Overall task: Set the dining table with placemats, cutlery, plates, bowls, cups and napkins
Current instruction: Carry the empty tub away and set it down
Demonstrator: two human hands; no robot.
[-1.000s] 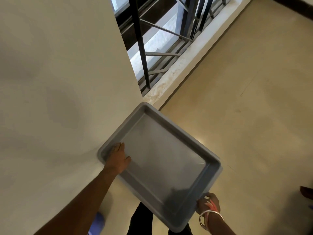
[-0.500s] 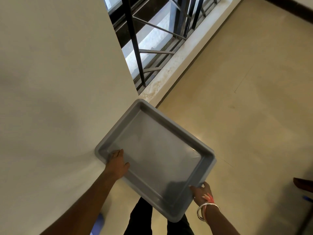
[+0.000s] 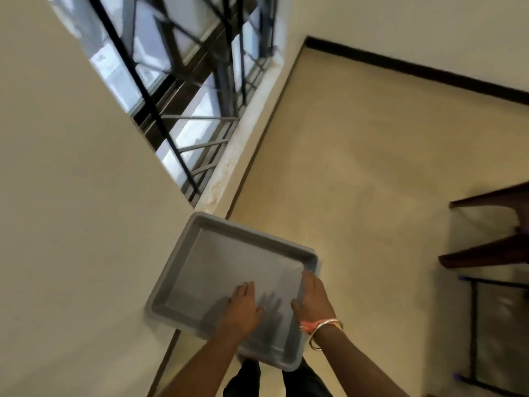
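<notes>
Head view: tray (image 3: 226, 253) hangs over the floor (image 3: 357, 181) by the wall (image 3: 71, 196), left hand (image 3: 243, 308) and right hand (image 3: 313, 299) flat-fingered inside it; take a firm rim grip and keep it level while walking.

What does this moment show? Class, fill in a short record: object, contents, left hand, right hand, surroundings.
object: grey tray, rectangular with a raised rim
contents: nothing in it
left hand: left hand lies flat on the tray's bottom, fingers straight
right hand: right hand lies along the tray's right rim; whether it grips cannot be told; bangle on the wrist
surroundings: barred window ahead, beige floor, dark wooden furniture at the right
</notes>
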